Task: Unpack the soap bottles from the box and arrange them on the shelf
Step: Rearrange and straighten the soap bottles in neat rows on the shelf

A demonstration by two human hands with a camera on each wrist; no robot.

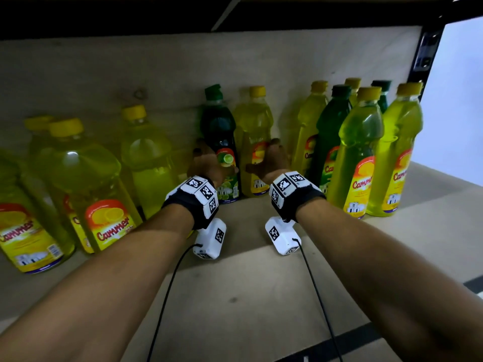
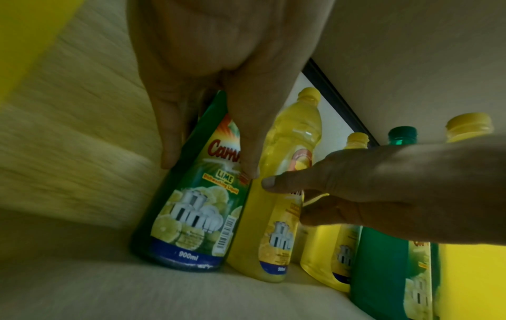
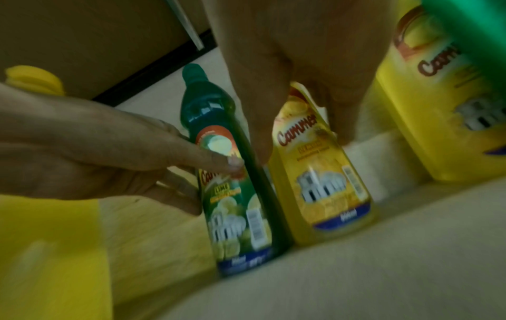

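Observation:
A dark green lime soap bottle and a yellow soap bottle stand upright, side by side, at the back of the wooden shelf. My left hand holds the green bottle, fingers on its left side and thumb across its label. My right hand holds the yellow bottle, thumb on its left edge and fingers round its right side. Both bottle bases rest on the shelf board. No box is in view.
Several large yellow bottles stand at the left of the shelf. A cluster of yellow and green bottles fills the right, close to my right wrist. The upper shelf hangs low overhead, with a black post at the right end.

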